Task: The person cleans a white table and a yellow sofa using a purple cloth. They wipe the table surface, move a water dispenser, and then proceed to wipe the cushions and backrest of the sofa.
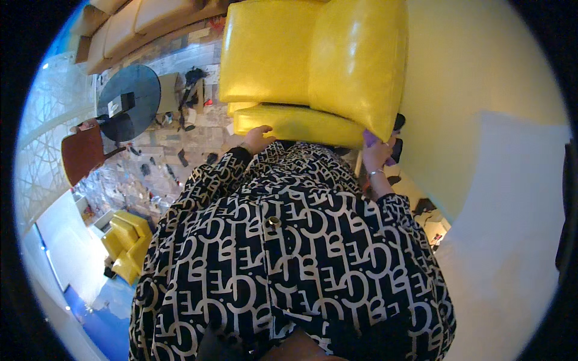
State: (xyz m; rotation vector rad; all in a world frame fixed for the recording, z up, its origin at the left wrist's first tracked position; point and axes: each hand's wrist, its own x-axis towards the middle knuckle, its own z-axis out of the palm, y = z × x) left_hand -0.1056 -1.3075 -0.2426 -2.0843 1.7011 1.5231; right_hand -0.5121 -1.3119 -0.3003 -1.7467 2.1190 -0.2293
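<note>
In the head view a glossy yellow upholstered armchair [271, 54] stands right in front of my body. My left hand [259, 139] rests at the near left end of its armrest [307, 126], thumb and fingers apart, with nothing held in it. At the chair's near right corner, my right hand [378, 153] grips a purple cloth [370, 137], which lies against the lower edge of the chair's backrest [356, 67]. Part of the cloth is hidden by the fingers.
A pale wall [451, 81] rises close on the right. At left stand a round dark table [144, 97] and a brown chair [83, 151]. Tan seating [158, 18] lines the upper left; another yellow armchair [128, 239] is lower left. The floor [135, 167] is patterned.
</note>
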